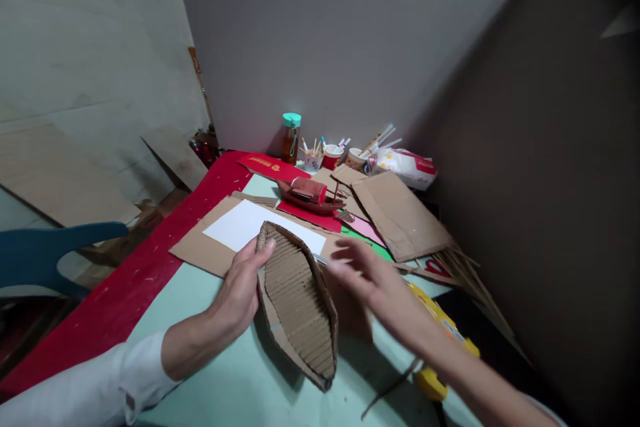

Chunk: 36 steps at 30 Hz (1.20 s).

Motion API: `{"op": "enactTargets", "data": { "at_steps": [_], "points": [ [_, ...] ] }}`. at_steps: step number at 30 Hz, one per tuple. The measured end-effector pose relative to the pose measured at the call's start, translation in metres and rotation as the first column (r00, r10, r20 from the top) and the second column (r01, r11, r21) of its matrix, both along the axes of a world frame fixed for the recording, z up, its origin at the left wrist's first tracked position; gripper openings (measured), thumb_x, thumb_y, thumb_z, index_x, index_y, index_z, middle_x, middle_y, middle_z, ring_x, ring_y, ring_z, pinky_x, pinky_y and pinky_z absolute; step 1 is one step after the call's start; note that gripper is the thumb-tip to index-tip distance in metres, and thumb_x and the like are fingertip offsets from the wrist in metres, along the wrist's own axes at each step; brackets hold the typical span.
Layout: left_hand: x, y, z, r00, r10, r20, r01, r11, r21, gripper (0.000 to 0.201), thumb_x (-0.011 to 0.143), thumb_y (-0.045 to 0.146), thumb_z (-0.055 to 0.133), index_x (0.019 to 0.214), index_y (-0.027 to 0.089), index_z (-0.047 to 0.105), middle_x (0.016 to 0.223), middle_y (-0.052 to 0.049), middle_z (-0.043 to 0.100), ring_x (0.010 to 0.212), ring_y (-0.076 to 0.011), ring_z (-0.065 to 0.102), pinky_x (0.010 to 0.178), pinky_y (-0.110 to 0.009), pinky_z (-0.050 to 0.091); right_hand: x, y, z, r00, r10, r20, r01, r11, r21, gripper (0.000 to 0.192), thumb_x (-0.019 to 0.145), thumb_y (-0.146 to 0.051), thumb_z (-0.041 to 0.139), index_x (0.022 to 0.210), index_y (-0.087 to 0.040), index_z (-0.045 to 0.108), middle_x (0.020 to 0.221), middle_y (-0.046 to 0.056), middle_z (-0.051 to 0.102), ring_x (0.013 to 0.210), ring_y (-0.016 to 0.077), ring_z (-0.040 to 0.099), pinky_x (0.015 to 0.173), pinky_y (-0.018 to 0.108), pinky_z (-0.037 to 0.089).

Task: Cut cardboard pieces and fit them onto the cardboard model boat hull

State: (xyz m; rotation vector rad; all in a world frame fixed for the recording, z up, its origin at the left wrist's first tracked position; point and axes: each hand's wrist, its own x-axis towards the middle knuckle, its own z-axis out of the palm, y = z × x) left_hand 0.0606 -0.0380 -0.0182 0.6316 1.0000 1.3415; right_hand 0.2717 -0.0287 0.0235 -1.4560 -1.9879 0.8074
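I see left hand (243, 287) gripping cardboard hull (299, 300) at 9 o'clock edge; long axis 11-to-5; right hand (373, 277) open, blurred, at 3 o'clock, apart.

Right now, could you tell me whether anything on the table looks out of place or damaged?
Nothing looks damaged. The left hand holds the cardboard boat hull tipped on its side rather than flat on the table. Loose cardboard strips lie scattered near the right edge. The right hand is blurred.
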Motion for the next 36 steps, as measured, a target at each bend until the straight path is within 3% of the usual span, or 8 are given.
{"op": "enactTargets", "data": {
  "at_steps": [2, 9, 19, 23, 28, 32, 34, 36],
  "points": [
    [0.006, -0.012, 0.004, 0.999, -0.037, 0.014, 0.037, 0.999, -0.010, 0.048, 0.084, 0.036, 0.071, 0.129, 0.022, 0.059, 0.122, -0.008, 0.071, 0.106, -0.0255, 0.066, 0.088, -0.034, 0.052, -0.022, -0.016, -0.009, 0.989, 0.040, -0.141, -0.061, 0.988, -0.142, 0.038, 0.091, -0.048, 0.060, 0.117, -0.020, 0.057, 0.098, 0.006, 0.072, 0.087, 0.0215, 0.069, 0.074, 0.032, 0.053],
    [0.002, -0.030, 0.005, 0.975, -0.169, -0.143, 0.163, 0.985, -0.050, 0.064, 0.065, 0.018, 0.084, 0.124, 0.019, 0.059, 0.112, -0.010, 0.075, 0.101, -0.0278, 0.070, 0.087, -0.036, 0.055, -0.030, -0.021, -0.038, 0.957, 0.059, -0.282, -0.126, 0.966, -0.226, 0.023, 0.089, -0.031, 0.061, 0.108, -0.020, 0.059, 0.095, 0.004, 0.071, 0.085, 0.0204, 0.067, 0.071, 0.030, 0.052],
    [-0.001, -0.033, -0.003, 0.965, -0.148, -0.215, 0.128, 0.986, -0.103, 0.053, 0.060, 0.023, 0.087, 0.108, 0.016, 0.065, 0.102, -0.011, 0.077, 0.092, -0.0299, 0.071, 0.082, -0.040, 0.055, -0.047, -0.034, -0.047, 0.986, 0.008, -0.169, -0.024, 0.996, -0.091, 0.025, 0.092, -0.020, 0.057, 0.117, -0.021, 0.057, 0.105, 0.007, 0.071, 0.102, 0.0257, 0.064, 0.086, 0.037, 0.048],
    [-0.016, -0.021, 0.010, 0.886, -0.228, -0.404, 0.243, 0.970, -0.014, 0.034, 0.074, 0.033, 0.077, 0.104, 0.019, 0.067, 0.095, -0.007, 0.074, 0.085, -0.0252, 0.068, 0.077, -0.034, 0.052, -0.040, -0.026, -0.038, 0.991, 0.091, -0.094, -0.097, 0.993, -0.061, 0.020, 0.092, -0.022, 0.062, 0.112, -0.020, 0.061, 0.103, 0.005, 0.072, 0.095, 0.0224, 0.065, 0.080, 0.032, 0.049],
    [-0.037, 0.000, 0.015, 0.763, -0.176, -0.622, 0.273, 0.960, 0.063, 0.022, 0.065, 0.028, 0.083, 0.083, 0.020, 0.073, 0.070, 0.002, 0.063, 0.067, -0.0173, 0.053, 0.063, -0.024, 0.039, -0.034, -0.013, -0.025, 0.979, 0.194, 0.063, -0.192, 0.981, -0.029, 0.017, 0.091, -0.023, 0.064, 0.107, -0.017, 0.065, 0.090, 0.007, 0.072, 0.082, 0.0242, 0.065, 0.072, 0.034, 0.049],
    [-0.048, 0.010, 0.007, 0.692, -0.168, -0.702, 0.284, 0.958, 0.051, 0.016, 0.061, 0.024, 0.083, 0.074, 0.020, 0.074, 0.064, 0.002, 0.061, 0.062, -0.0172, 0.048, 0.059, -0.024, 0.034, -0.034, -0.033, -0.023, 0.974, 0.146, 0.173, -0.168, 0.979, 0.116, 0.034, 0.091, -0.010, 0.053, 0.125, -0.009, 0.061, 0.116, 0.020, 0.068, 0.102, 0.0340, 0.062, 0.087, 0.050, 0.048],
    [-0.053, 0.014, 0.004, 0.676, -0.191, -0.712, 0.306, 0.951, 0.035, 0.016, 0.062, 0.025, 0.083, 0.074, 0.020, 0.075, 0.066, 0.001, 0.064, 0.065, -0.0186, 0.050, 0.060, -0.024, 0.035, -0.035, -0.053, -0.030, 0.953, 0.185, 0.241, -0.254, 0.920, 0.299, 0.035, 0.095, -0.011, 0.046, 0.126, -0.008, 0.062, 0.121, 0.020, 0.069, 0.104, 0.0343, 0.063, 0.088, 0.053, 0.050],
    [-0.058, 0.017, 0.003, 0.671, -0.236, -0.703, 0.345, 0.938, 0.014, 0.016, 0.066, 0.030, 0.081, 0.076, 0.019, 0.075, 0.069, -0.001, 0.066, 0.068, -0.0205, 0.053, 0.063, -0.025, 0.038, -0.035, -0.073, -0.042, 0.909, 0.264, 0.322, -0.398, 0.777, 0.488, 0.036, 0.099, -0.022, 0.047, 0.128, -0.007, 0.062, 0.129, 0.017, 0.068, 0.114, 0.0328, 0.063, 0.093, 0.050, 0.053]
  ]
}}
